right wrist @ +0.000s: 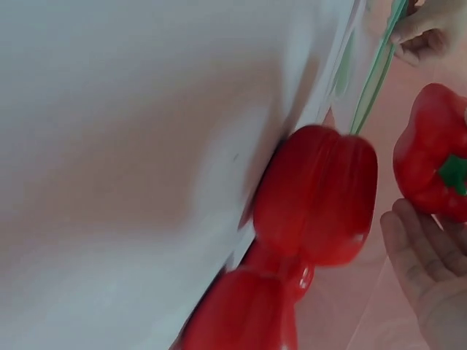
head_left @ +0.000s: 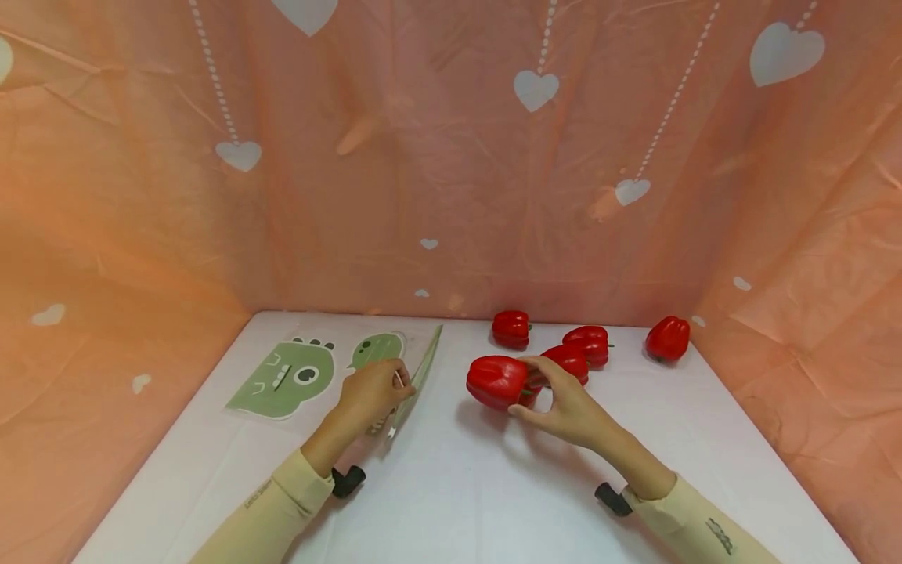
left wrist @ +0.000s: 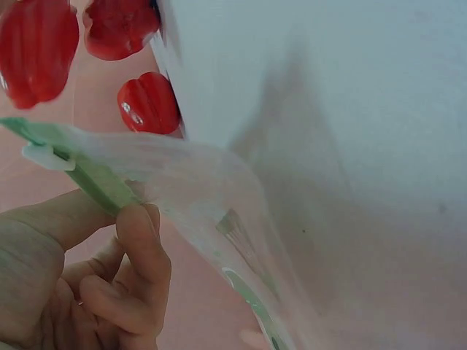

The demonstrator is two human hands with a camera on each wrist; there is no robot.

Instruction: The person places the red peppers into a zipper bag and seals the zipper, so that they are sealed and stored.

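My left hand pinches the green top edge of a clear zip bag printed with green dinosaurs. In the left wrist view, thumb and forefinger grip that edge beside a white slider, and the clear film stands raised from the table. My right hand holds a red bell pepper above the table, to the right of the bag. The held pepper's green stem faces the right palm in the right wrist view. Whether the bag's mouth is parted cannot be told.
Several more red peppers lie on the white table: one at the back, a cluster behind my right hand, and one at the far right corner. Orange cloth walls with hearts enclose the back and sides.
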